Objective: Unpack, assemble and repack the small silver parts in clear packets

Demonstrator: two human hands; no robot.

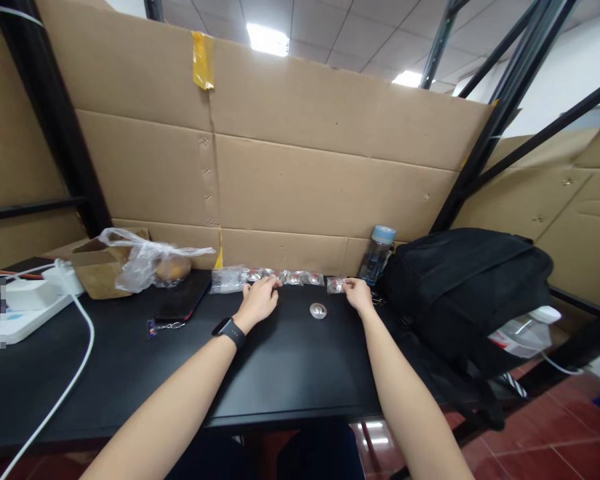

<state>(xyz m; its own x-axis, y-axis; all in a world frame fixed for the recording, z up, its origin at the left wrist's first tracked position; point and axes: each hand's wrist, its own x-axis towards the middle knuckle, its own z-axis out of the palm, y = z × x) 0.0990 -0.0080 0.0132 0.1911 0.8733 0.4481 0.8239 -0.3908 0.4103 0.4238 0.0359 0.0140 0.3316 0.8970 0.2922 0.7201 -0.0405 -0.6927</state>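
Observation:
Near the back of the black table, my right hand [359, 295] pinches the edge of a small clear plastic packet [335, 286] with something silvery and reddish inside. My left hand [259, 301], with a dark watch on its wrist, lies over the left part of a row of similar packets [295, 277]. Its fingers are loosely bent and its thumb is apart; part of the row is hidden beneath it. To its left are flat clear plastic bags [229, 279]. Between the hands, closer to me, a small round shiny disc-like piece [318, 311] lies on the table.
A cardboard wall [300, 187] stands behind the table. At right are a blue-lidded bottle [377, 257] and a black backpack [460, 293]. At left lie a dark flat case [185, 297], a knotted plastic bag [143, 263], a paper bag [97, 270] and a power strip [35, 317] with a white cable.

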